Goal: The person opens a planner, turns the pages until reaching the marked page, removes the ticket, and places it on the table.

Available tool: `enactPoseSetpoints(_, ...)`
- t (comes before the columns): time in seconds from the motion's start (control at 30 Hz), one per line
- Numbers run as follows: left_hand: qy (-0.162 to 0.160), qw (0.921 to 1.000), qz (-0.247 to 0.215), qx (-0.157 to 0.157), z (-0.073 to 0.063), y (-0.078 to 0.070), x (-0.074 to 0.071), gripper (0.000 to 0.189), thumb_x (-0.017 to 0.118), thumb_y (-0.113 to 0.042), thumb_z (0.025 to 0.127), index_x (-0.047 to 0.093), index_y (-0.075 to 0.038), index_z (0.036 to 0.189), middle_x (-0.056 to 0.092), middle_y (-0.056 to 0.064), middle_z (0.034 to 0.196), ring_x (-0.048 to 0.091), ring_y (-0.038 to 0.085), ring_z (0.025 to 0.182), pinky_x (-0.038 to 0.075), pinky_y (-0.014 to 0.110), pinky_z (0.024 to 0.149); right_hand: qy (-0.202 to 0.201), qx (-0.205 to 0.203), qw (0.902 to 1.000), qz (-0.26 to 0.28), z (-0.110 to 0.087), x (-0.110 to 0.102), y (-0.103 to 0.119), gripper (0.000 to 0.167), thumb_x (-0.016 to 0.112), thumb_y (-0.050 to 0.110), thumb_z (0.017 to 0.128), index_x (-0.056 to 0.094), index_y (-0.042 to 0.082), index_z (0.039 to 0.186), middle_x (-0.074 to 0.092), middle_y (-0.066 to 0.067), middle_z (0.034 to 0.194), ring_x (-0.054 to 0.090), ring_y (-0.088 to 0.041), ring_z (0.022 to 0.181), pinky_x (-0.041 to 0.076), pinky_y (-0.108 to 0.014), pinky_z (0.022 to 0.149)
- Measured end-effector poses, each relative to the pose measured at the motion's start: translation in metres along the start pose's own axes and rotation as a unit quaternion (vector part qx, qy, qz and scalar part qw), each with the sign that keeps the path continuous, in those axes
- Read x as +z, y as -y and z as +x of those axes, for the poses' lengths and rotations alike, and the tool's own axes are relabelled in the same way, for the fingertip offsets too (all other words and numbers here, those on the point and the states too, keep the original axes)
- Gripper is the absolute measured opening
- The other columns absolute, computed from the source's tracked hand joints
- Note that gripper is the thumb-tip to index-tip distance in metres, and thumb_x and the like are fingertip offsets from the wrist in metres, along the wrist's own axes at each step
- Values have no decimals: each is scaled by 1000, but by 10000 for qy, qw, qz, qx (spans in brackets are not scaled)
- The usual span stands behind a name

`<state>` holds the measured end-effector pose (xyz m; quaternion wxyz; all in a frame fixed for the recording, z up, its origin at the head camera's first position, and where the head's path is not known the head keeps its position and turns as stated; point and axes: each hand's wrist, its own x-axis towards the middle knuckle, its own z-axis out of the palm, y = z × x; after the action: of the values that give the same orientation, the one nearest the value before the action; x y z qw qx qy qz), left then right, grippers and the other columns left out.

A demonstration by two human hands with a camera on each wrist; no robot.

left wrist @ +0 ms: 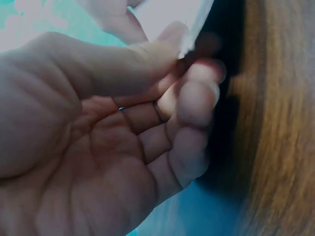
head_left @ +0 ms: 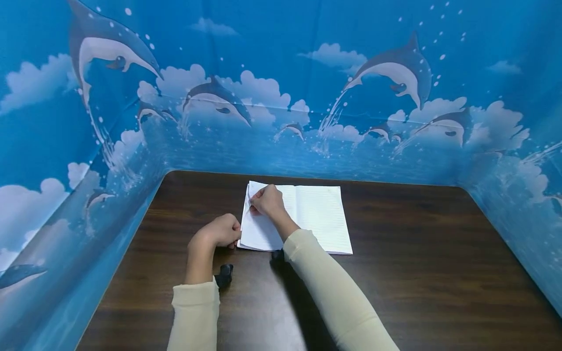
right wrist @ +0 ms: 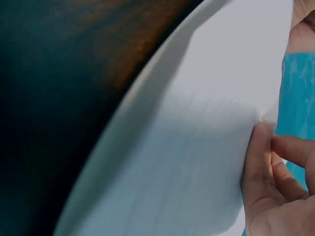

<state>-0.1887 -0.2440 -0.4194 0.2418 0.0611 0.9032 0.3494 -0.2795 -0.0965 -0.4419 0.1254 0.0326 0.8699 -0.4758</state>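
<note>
An open lined notebook (head_left: pixel 316 214) lies on a dark wooden table (head_left: pixel 417 273). My right hand (head_left: pixel 267 201) rests on its left page and pinches the edge of a sheet (right wrist: pixel 197 162) between thumb and fingers. My left hand (head_left: pixel 221 231) sits curled at the notebook's lower left corner; in the left wrist view its thumb (left wrist: pixel 123 59) and fingers pinch the page edge (left wrist: pixel 197 24). Both arms wear cream sleeves.
Blue panels printed with dolphins and clouds (head_left: pixel 281 97) wall the table at the back and both sides. Black wrist mounts (head_left: pixel 225 275) show beneath both forearms. Bare tabletop extends to the right of the notebook and toward the front.
</note>
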Motion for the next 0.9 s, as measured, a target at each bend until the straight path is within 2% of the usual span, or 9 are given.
enactPoseSetpoints(0.07, 52, 9996, -256, 77, 1, 0, 0, 47, 47, -6, 109, 62, -5, 65, 59, 1, 58, 49, 12, 54, 41, 27, 57, 23, -30, 10000, -52, 0, -3, 0, 14, 77, 9, 97, 81, 1, 86, 80, -14, 76, 68, -7, 47, 60, -22, 58)
enactPoseSetpoints(0.2, 111, 9979, -633, -7, 2, -1, 1, 56, 41, -21, 117, 63, -4, 68, 58, 1, 60, 52, 13, 57, 47, 30, 62, 183, -28, 9998, 87, -1, -8, -2, 13, 76, 8, 99, 82, -2, 93, 81, -16, 81, 69, -8, 51, 60, -22, 58)
enactPoseSetpoints(0.33, 148, 9990, -415, -29, 2, -1, 2, 55, 53, -27, 114, 65, -5, 65, 57, 1, 58, 49, 14, 55, 43, 30, 58, 244, -454, 9974, -499, -7, -14, -7, 15, 76, 13, 100, 85, 3, 96, 82, -11, 80, 68, -5, 53, 55, -17, 56)
enactPoseSetpoints(0.47, 134, 9998, -116, 45, 4, -3, 2, 46, 67, -17, 105, 64, -6, 61, 52, -1, 54, 42, 11, 51, 36, 27, 53, 118, -864, 9878, -1291, -12, -29, -13, 11, 79, 17, 99, 87, 9, 98, 82, -6, 80, 64, -6, 60, 48, -18, 59)
enactPoseSetpoints(0.53, 72, 10000, -2, -2, 4, -3, 1, 45, 67, -15, 105, 64, -6, 61, 52, -1, 54, 41, 11, 51, 35, 26, 53, 18, -974, 9816, -1642, -11, -41, -18, 10, 80, 17, 98, 87, 11, 101, 82, -5, 86, 66, -11, 69, 49, -22, 65)
enactPoseSetpoints(0.63, 15, 9999, 103, -72, 3, -2, 0, 44, 65, -14, 106, 67, -6, 63, 56, 1, 57, 43, 13, 52, 37, 27, 55, -166, -934, 9748, -2018, -6, -65, -31, 14, 81, 18, 97, 86, 12, 109, 83, -4, 101, 72, -17, 88, 56, -29, 79)
enactPoseSetpoints(0.8, 42, 9999, 145, 67, 1, -1, -1, 42, 62, -11, 106, 68, -4, 65, 62, 3, 60, 46, 14, 55, 41, 29, 58, -365, -570, 9691, -2372, 0, -116, -63, 26, 80, 22, 99, 82, 14, 123, 81, -8, 122, 74, -26, 117, 58, -41, 98)
enactPoseSetpoints(0.9, 64, 9998, 138, 137, 0, 0, -1, 41, 62, -10, 105, 68, -4, 65, 63, 3, 60, 46, 14, 55, 43, 29, 59, -451, -301, 9687, -2422, -3, -147, -84, 35, 79, 23, 99, 77, 13, 132, 77, -12, 130, 71, -28, 121, 57, -44, 99)
